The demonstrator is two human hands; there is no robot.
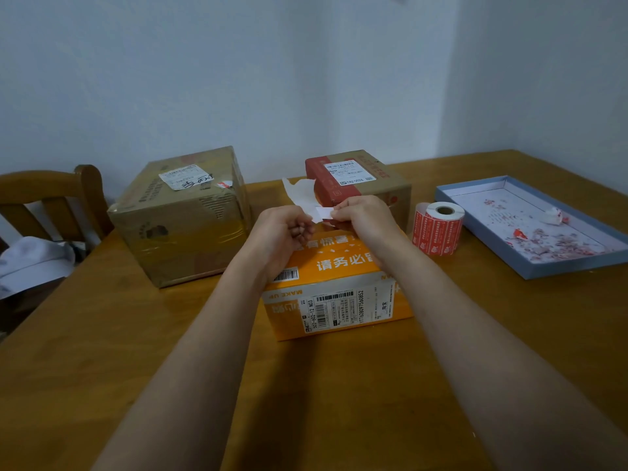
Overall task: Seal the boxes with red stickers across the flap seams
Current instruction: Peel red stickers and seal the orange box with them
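Note:
An orange box (pixel 334 300) sits in the middle of the wooden table (pixel 102 334), right in front of me. Above its far end, my left hand (pixel 283 229) and my right hand (pixel 362 214) both pinch a white strip of sticker backing paper (pixel 306 197), whose loose end curls up and away. Whether a red sticker is on the strip I cannot tell. A roll of red stickers (pixel 438 229) stands to the right of the orange box. A brown taped box (pixel 181 212) stands at the back left, and a brown box with red tape (pixel 356 180) at the back centre.
A shallow blue-grey tray (pixel 530 266) with red and white paper scraps lies at the right. A wooden chair (pixel 51 188) stands at the table's left side, with white cloth (pixel 30 260) beside it. Walls close off the back and the right corner.

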